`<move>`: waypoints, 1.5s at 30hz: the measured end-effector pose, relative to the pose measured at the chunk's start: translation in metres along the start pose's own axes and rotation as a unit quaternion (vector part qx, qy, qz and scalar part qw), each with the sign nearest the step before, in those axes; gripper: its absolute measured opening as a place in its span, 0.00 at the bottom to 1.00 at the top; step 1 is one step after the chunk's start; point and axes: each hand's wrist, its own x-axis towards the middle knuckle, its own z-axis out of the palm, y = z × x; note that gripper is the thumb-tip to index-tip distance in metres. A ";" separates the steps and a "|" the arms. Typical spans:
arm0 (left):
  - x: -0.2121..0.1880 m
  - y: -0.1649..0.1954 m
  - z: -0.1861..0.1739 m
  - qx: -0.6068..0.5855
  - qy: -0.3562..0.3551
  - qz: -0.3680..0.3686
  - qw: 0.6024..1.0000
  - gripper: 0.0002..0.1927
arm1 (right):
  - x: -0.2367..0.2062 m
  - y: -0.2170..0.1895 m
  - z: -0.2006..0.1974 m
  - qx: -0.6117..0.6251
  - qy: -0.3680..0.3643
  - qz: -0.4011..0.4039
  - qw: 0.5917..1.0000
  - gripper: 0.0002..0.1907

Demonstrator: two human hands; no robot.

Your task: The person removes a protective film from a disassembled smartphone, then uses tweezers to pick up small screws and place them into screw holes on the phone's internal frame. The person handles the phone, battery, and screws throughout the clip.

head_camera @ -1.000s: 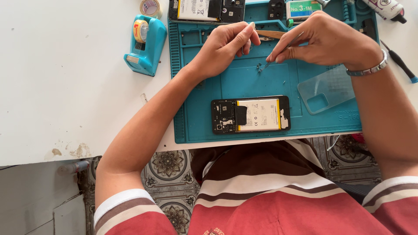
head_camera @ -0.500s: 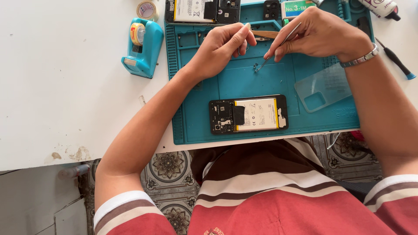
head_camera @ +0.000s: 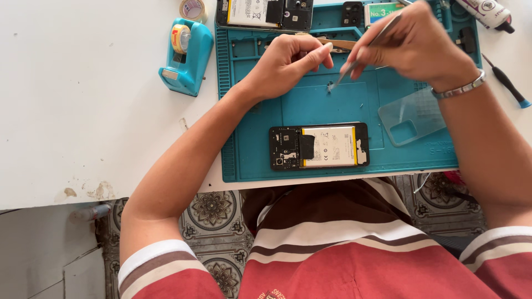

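While the right hand (head_camera: pixel 415 47) pinches a pair of slim metal tweezers (head_camera: pixel 363 52), its grip is clamped tight on them up near the top and the tips point down and left at a tiny part (head_camera: pixel 331 87) sitting on the teal repair mat (head_camera: pixel 249 155). Can't really tell if the tips are actually touching that bit or just hovering over it, it's too small. A silver bracelet (head_camera: pixel 460 88) sits on that wrist.

Left hand (head_camera: pixel 288 61) is just beside it, fingers curled together with the thumb pressed against the forefinger. Looks like it's pinching something small, but I can't make out what, so can't say for sure it's holding anything. There's a thin tan strip (head_camera: pixel 338 43) poking out right behind the fingertips.

Closer to the person, in the middle of the mat, lies an opened phone (head_camera: pixel 318 147) with its back off, battery and board showing. To the right of it is a clear phone case (head_camera: pixel 413 116), partly under the right forearm. At the far edge of the mat there's another opened phone (head_camera: pixel 266 12).

Off the mat on the white worktop (head_camera: pixel 83 111): a teal tape dispenser (head_camera: pixel 185 55) to the left, a tape roll (head_camera: pixel 193 8) behind it, and on the right side a small blue-tipped screwdriver (head_camera: pixel 507 83) plus a glue tube (head_camera: pixel 485 11) at the top corner.
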 end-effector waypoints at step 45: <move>0.002 -0.006 -0.015 -0.163 0.050 -0.115 0.979 0.14 | 0.008 -0.017 0.028 -0.264 0.149 -0.220 0.927 0.03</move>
